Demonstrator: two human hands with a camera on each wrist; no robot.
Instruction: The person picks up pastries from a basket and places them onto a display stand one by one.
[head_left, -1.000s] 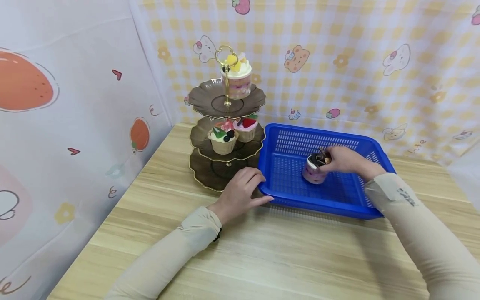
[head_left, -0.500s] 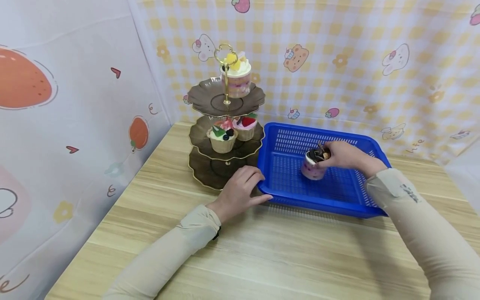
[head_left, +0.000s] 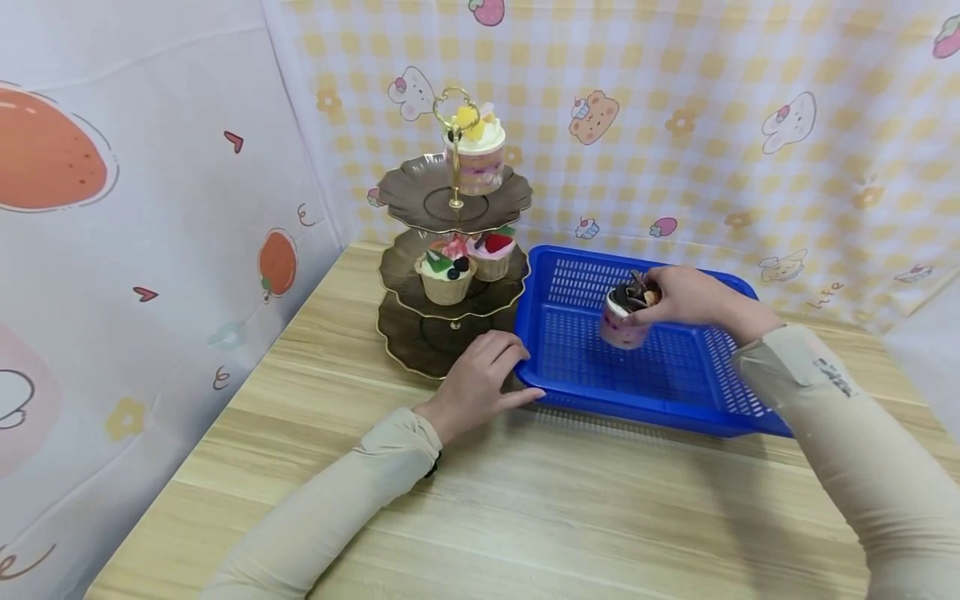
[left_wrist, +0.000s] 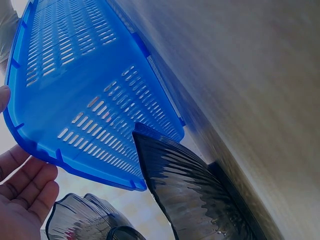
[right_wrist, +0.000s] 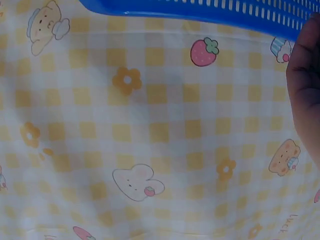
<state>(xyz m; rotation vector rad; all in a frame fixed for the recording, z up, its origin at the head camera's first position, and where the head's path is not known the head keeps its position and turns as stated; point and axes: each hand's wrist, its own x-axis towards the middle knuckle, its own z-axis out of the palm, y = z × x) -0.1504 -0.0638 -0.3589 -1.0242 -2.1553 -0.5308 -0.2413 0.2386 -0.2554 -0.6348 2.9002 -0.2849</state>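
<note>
My right hand grips a clear dessert cup near its top, over the inside of the blue plastic basket. The cup has pink and purple layers, white cream and a dark chocolate topping. In the right wrist view only part of the right hand shows at the right edge, and the cup is out of sight. My left hand holds the basket's near left corner, thumb along the front rim and fingers at the left rim. The left wrist view shows those fingers at the rim.
Left of the basket stands a three-tier brown stand with a gold handle. A fruit-topped dessert cup sits on its top tier. On the middle tier are a berry cupcake and a strawberry one. A checkered curtain hangs behind.
My right hand has raised the dessert cup a little and moved it slightly toward the back of the basket. The left hand stays at the basket corner.
</note>
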